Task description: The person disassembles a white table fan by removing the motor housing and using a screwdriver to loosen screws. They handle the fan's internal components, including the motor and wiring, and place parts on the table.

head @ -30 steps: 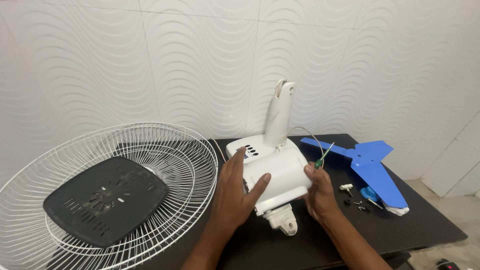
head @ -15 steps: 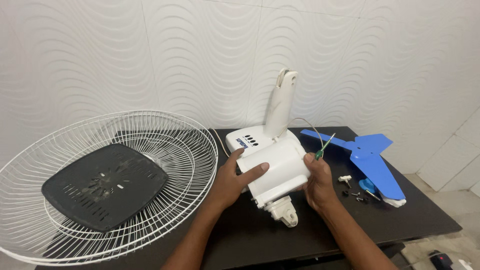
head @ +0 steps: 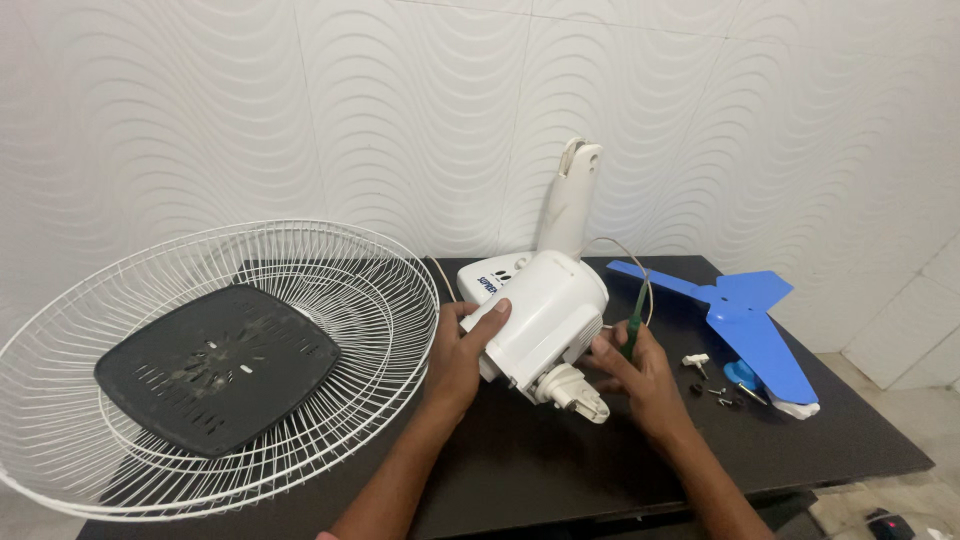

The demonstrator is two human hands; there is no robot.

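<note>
Head camera shows, at the left, two white wire guards [head: 215, 370] already taken off and lying on the black table [head: 560, 470]. Left hand [head: 462, 352] grasps the white motor housing [head: 545, 315] at the middle of the table. Right hand [head: 640, 372] is closed around a green screwdriver [head: 633, 322] beside it. Further right lies the blue blade [head: 745, 320], also removed, with small screws [head: 715, 390] near it; the housing itself seems not opened yet.

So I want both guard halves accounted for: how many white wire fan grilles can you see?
2: both lie at the table's left end, one wire grille underneath and another wire grille nested inside it, with a black plate lying on top. None seems hidden.
</note>
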